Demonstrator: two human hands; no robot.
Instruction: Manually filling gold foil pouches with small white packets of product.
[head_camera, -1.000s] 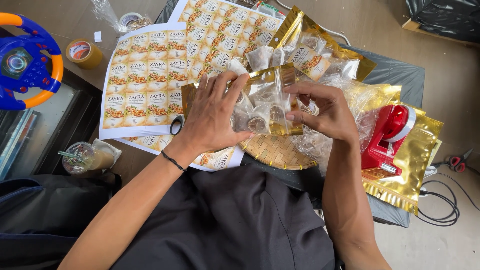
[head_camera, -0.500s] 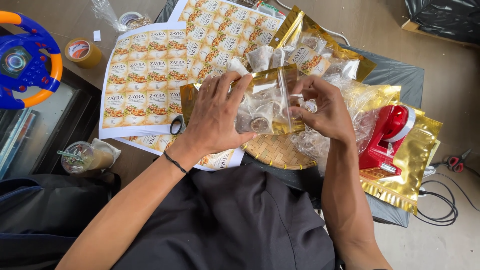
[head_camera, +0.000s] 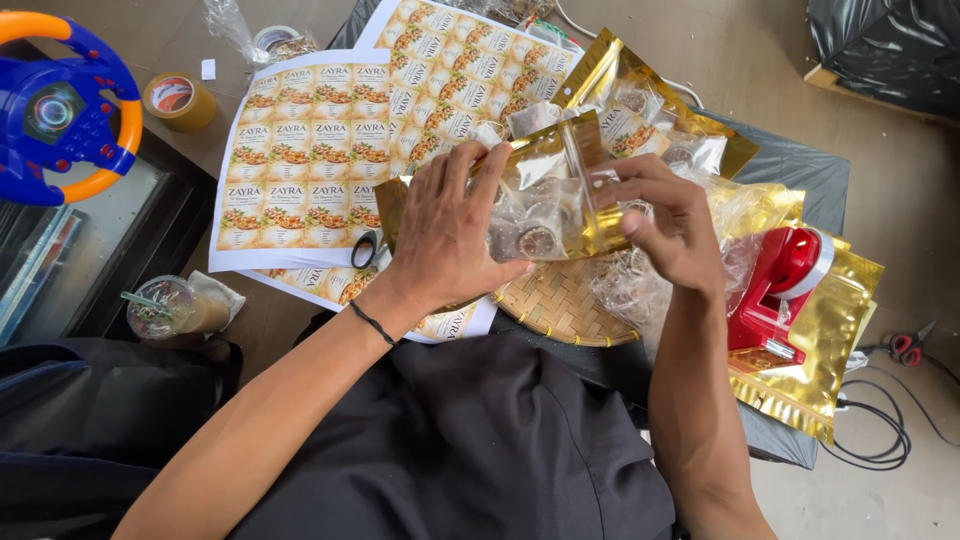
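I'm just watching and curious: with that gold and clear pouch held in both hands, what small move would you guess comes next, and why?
Probably pressing the pouch's top strip shut. The left hand lies flat over the pouch, which already shows small wrapped pieces through its clear front, while the right hand pinches its gold edge. That is only a guess.

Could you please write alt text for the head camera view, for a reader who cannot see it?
Seen from above, a person's left hand and right hand together hold a gold-and-clear pouch of small wrapped items. Around it lie sheets of printed labels, a woven tray and a red tool.
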